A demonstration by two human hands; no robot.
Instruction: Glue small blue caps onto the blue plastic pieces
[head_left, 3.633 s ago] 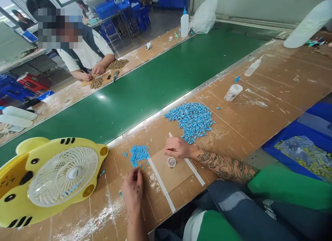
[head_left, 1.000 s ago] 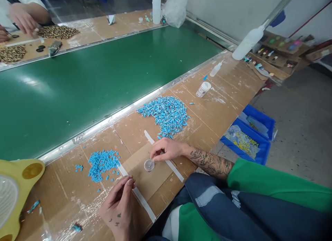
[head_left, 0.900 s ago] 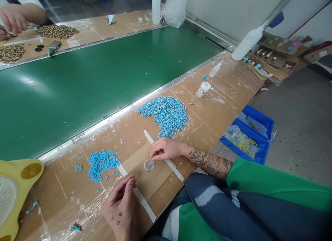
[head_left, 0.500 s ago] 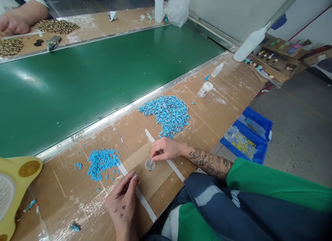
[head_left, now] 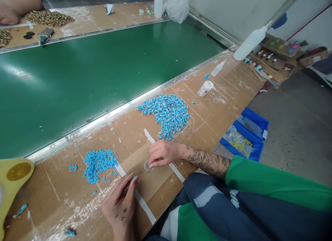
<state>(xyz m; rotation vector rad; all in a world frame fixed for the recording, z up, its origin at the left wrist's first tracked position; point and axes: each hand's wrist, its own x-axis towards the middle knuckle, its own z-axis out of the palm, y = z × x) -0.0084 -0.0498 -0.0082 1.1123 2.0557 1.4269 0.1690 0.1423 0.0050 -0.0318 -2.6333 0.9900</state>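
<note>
My left hand point(head_left: 121, 199) is pinched near the taped cardboard's left edge, with a small blue piece between thumb and fingertips. Over the brown cardboard sheet point(head_left: 155, 180), my right hand point(head_left: 163, 154) has its fingers closed at a small round clear dish point(head_left: 148, 166); whether they hold anything is hidden. Small blue rings point(head_left: 98, 162) lie in a pile to the left. Beyond my right hand is a larger heap of blue pointed pieces point(head_left: 169, 113) with pale tips.
A green belt point(head_left: 98, 71) runs behind the table. A white cup point(head_left: 205, 88) and bottles stand to the right. Blue bins point(head_left: 255, 144) sit below the right edge. A yellow object point(head_left: 15, 175) is at the left. Across the belt, a person's arm rests beside brownish pieces point(head_left: 49, 18).
My right hand's fingers have shifted and now cover part of the dish. My left hand has moved slightly left, still pinching the blue piece. The view has shifted slightly.
</note>
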